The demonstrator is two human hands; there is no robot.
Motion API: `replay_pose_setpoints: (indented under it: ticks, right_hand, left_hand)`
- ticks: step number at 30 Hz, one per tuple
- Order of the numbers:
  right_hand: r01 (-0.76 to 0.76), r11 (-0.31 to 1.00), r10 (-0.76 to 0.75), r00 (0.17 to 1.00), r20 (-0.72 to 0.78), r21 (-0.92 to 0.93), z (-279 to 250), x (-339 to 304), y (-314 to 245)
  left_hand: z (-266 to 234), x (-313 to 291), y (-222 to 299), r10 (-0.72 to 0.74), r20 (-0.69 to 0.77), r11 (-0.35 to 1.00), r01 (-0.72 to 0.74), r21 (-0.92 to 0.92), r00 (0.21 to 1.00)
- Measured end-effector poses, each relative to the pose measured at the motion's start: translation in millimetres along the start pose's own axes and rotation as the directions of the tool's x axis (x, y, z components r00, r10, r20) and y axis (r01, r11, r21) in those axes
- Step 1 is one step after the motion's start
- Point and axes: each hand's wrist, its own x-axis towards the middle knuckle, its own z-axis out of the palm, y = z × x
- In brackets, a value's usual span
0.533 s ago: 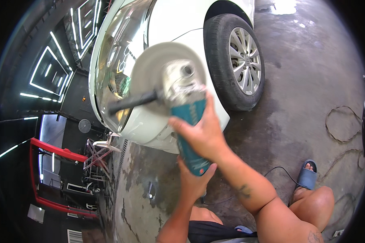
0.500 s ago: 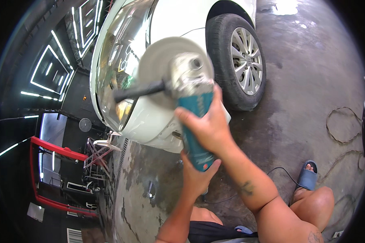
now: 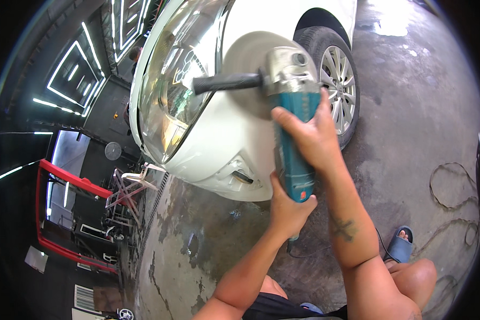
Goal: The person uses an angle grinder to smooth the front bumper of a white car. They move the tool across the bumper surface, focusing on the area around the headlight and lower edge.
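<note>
at the lower edge are dark shorts (image 3: 266, 308) and, to the right, a bent knee (image 3: 417, 277) above a blue sandal (image 3: 399, 249). the left hand (image 3: 292, 207) is closed around the rear end of a teal power tool (image 3: 295, 160), and the right hand (image 3: 316, 136) grips its body just behind the metal head (image 3: 288, 69). so both hands, 2 in all, are on the tool. a black side handle (image 3: 226, 83) sticks out to the left with neither hand on it. the tool's round grey disc (image 3: 244, 61) is blurred and sits in front of the front corner of a white car (image 3: 226, 136), between the headlight (image 3: 181, 90) and the wheel (image 3: 338, 88); i cannot tell whether it touches the paint. below the headlight, the bumper has a small opening (image 3: 242, 176). a loose cable (image 3: 447, 205) lies looped on the grey floor (image 3: 405, 144) at the right. farther off at the left are a white chair (image 3: 144, 175), a red frame (image 3: 76, 176), a round fan (image 3: 112, 151) and bright light strips (image 3: 91, 45).
</note>
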Motion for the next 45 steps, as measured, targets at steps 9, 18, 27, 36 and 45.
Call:
replay_pose_setpoints:
  ticks: [9, 18, 27, 36, 45]
  right_hand:
    - [0.05, 0.995, -0.055, 0.997, 0.046, 0.087, 19, -34, 10]
    - [0.061, 0.996, -0.067, 0.994, 0.092, 0.067, 6, -98, 55]
    - [0.062, 0.996, -0.059, 0.997, 0.043, -0.072, 15, -27, -8]
    - [0.037, 0.999, -0.038, 0.981, 0.191, 0.008, 14, -131, 53]
    - [0.046, 0.995, -0.052, 0.996, 0.073, 0.085, 32, -47, 2]
  left_hand:
    - [-9, -29, -28, 0.001, -0.094, 1.0, 0.0, 0.014, 0.996]
    - [-4, -77, -87, 0.011, -0.083, 1.0, -0.011, 0.009, 0.996]
    - [-14, -22, 8, -0.125, 0.024, 0.986, 0.127, -0.107, 0.992]
    - [4, -111, -126, 0.059, -0.193, 0.998, -0.058, 0.013, 0.979]
    - [-32, -45, -22, -0.027, -0.108, 0.999, 0.032, 0.044, 0.994]
